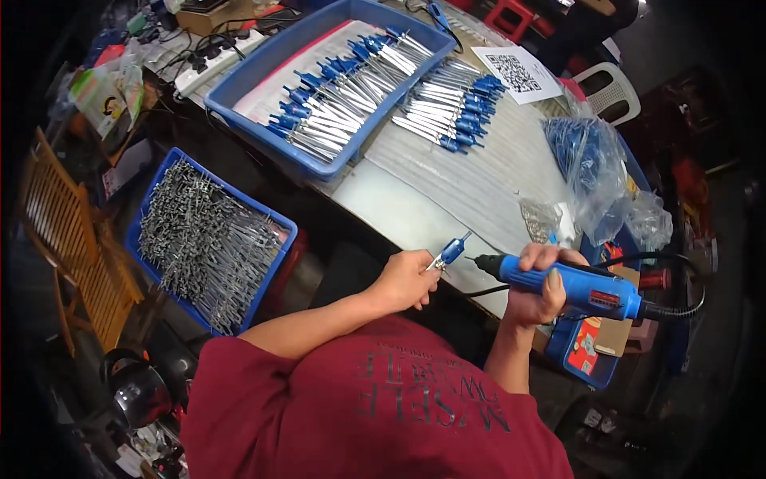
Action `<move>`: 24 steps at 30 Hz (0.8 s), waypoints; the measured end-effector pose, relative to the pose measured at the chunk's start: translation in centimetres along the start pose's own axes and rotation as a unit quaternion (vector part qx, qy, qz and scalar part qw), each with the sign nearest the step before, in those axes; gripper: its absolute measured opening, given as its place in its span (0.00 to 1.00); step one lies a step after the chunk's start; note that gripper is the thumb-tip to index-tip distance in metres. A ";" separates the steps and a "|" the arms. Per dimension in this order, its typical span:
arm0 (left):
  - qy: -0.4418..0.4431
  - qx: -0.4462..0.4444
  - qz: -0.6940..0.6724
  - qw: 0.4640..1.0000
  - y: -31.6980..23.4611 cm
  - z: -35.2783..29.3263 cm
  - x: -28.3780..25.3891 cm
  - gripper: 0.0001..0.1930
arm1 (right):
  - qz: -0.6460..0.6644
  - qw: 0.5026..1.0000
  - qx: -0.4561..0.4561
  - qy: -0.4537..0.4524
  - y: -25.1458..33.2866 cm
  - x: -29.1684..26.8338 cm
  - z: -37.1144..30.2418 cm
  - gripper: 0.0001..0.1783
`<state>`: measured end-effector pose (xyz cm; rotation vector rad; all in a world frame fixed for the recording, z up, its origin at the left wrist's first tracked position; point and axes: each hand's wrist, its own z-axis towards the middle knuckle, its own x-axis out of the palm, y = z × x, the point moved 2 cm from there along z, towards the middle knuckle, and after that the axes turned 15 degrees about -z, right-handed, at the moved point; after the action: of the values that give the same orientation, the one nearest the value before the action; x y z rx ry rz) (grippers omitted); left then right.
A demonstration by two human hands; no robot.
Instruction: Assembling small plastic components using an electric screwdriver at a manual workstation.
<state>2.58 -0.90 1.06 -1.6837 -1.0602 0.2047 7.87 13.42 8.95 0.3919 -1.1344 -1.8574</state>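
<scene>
My shirt (319, 379) carries several rows of dark capital letters (431, 399), upside down in my view. A white sheet (547, 88) on the table (387, 199) bears a square black code (515, 73). My blue driver (558, 287) has a small black-and-red label (605, 300), its print too small to tell.

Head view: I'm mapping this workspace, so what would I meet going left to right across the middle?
Wooden slatted chair, blue bin of metal parts, left hand, blue-and-silver piece held in it, blue power driver held in the right hand.
</scene>
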 end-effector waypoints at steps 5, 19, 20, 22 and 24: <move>-0.012 0.083 -0.085 0.993 -2.8 0.6 -2.0 0.09 | 0.053 0.998 0.004 -0.018 -0.5 -1.5 0.6 0.17; -0.187 0.346 0.054 0.918 -22.6 5.7 -12.5 0.11 | 0.033 0.996 0.037 -0.072 -1.4 -2.6 1.2 0.17; -0.202 0.369 0.053 0.906 -23.3 7.3 -13.7 0.09 | 0.034 0.996 0.039 -0.069 -1.5 -2.5 1.3 0.17; -0.209 0.360 0.024 0.909 -24.3 9.9 -15.2 0.08 | 0.034 0.996 0.040 -0.068 -1.7 -2.7 1.5 0.17; -0.227 0.335 0.000 0.914 -25.0 12.4 -16.3 0.05 | 0.040 0.994 0.047 -0.085 -1.9 -3.1 1.4 0.18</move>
<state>-27.95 -3.68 11.24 -1.0236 -1.1480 0.8916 7.60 17.05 7.56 0.2404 -1.3369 -1.7978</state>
